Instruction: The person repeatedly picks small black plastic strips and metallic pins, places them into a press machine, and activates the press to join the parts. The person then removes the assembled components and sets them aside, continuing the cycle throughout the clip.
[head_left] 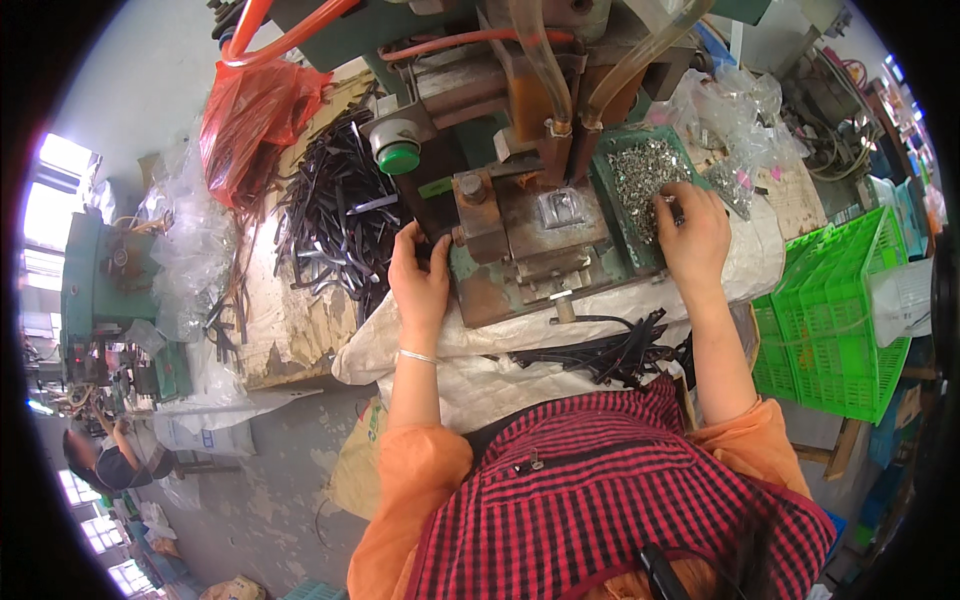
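Note:
My left hand (420,285) is at the left side of the machine's base, beside a heap of black strips (340,210). Its thumb and curled fingers stand apart, and I see nothing held between them. My right hand (693,235) reaches over the green tray (625,235), its fingers bent and pinched together at the small metal pieces (648,172); whatever is in the pinch is too small to make out. Between my hands is the press's metal block (525,215), with a small shiny metal plate (562,209) on top.
A green push button (398,157) hangs above my left hand, and clear hoses (540,60) come down over the block. More black strips (610,350) lie on the white cloth before me. A red plastic bag (255,125) is far left; green crates (840,310) stand right.

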